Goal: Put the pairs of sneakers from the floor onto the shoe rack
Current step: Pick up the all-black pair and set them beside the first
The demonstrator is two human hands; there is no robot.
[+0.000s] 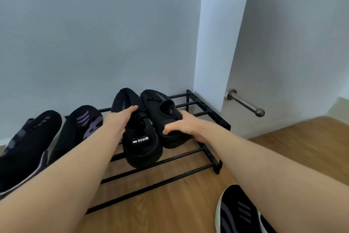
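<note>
A low black wire shoe rack (205,154) stands against the wall. Two all-black sneakers sit side by side on its right half, toes toward the wall. My left hand (120,117) grips the left black sneaker (141,145), the one with a white heel tab. My right hand (182,126) holds the side of the right black sneaker (160,106). A black and purple striped pair (32,144) rests on the rack's left half. Another black sneaker with grey stripes and a white sole (239,214) lies on the floor at the bottom right, partly hidden by my right forearm.
The rack sits in a corner where the blue-grey wall meets a white pillar (217,43). A metal door stopper (245,103) sticks out low on the right wall. Wooden floor (170,204) runs in front of the rack.
</note>
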